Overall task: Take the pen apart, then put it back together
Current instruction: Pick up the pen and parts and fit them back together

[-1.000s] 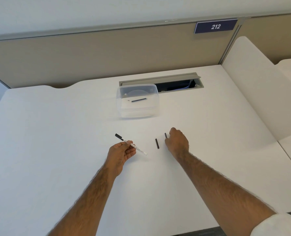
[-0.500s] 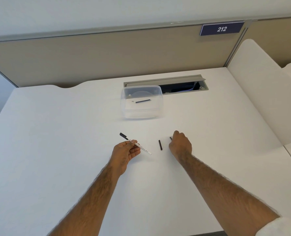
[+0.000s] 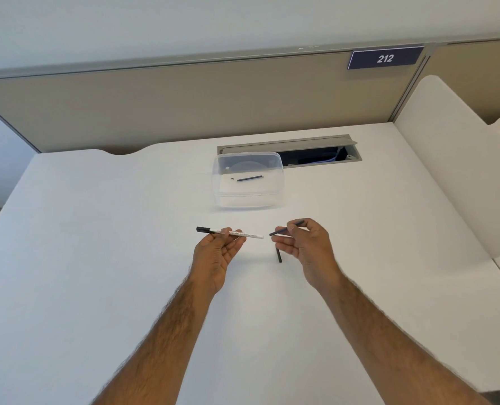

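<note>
Head view: left hand (image 3: 216,255) fingers pinch white barrel (image 3: 243,233); right hand (image 3: 307,247) pinches dark refill (image 3: 281,231).

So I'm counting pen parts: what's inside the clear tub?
The tub holds a thin dark rod and a tiny piece left of it. Nothing looks covered, but glare blurs its far wall.

Two bare forearms come in from the bottom edge, both covered in dark hair from wrist to elbow. The left hand (image 3: 216,255) and right hand (image 3: 307,252) wear no rings, watch or gloves that can be seen. The nails look short. No sleeve shows on either arm, and nothing else of the person is in view.
</note>
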### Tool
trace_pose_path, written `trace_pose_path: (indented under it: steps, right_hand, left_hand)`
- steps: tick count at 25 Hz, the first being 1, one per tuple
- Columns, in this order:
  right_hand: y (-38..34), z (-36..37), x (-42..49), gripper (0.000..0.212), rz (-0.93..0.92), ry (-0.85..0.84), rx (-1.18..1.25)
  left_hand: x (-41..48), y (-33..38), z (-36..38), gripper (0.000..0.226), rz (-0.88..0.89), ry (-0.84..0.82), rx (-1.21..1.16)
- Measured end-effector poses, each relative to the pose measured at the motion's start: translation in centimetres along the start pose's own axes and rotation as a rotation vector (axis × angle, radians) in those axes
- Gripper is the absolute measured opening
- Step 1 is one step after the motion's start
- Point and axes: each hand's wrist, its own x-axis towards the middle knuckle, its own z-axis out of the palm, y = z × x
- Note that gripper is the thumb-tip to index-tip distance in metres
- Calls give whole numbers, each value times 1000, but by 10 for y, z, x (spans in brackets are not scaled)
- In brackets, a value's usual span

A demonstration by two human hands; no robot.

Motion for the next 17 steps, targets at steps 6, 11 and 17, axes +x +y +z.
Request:
trace_pose_path:
  steps: [6,11,17]
  right_hand:
    - [19,19,-8,3,28,-33,195]
    - [18,22,-6,5,7,-27,235]
    - [20,26,-8,4,6,-23,221]
  left_hand:
    - [-3,6,0,9,20,14,-56]
    - [-7,8,-3,10,21,26,-70]
    - [-7,6,-2,10,15,42,-80]
